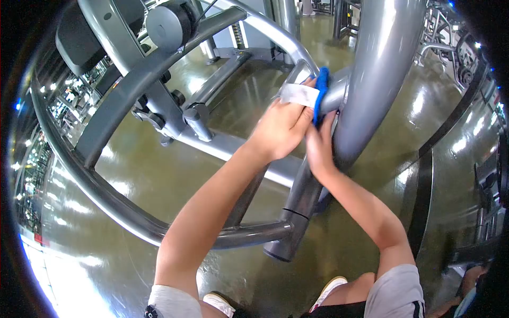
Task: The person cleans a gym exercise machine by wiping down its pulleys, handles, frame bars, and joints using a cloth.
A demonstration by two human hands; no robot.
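**Two bare hands meet at a blue cloth on a grey gym frame**

From the far left, a curved rail (122, 206) sweeps round towards the near middle, with open olive floor (143, 153) inside its bend. Above it, on the far side, sit a dark pad (79, 45) and a round roller (168, 25).

The person's left forearm reaches up from the near left, elbow nearly straight. The left hand (281, 124), a little blurred, is closed on the blue cloth (322, 85), wrist bent over the tubing. Beside its fingers a white patch (299, 95) lies against the cloth; it carries faint grey marks, too blurred to read.

The cloth loops around a short tube (335, 95), close to the thick grey post (379, 69) on its right. Just below, the right hand (319, 146) points upward, fingers stretched out at the cloth's lower end; I can't tell whether they grip it. The right elbow bends outward.

Right of the post, bare floor runs to a dark strip (426, 185), leaving room beside the right arm. More gym equipment stands at the far right.
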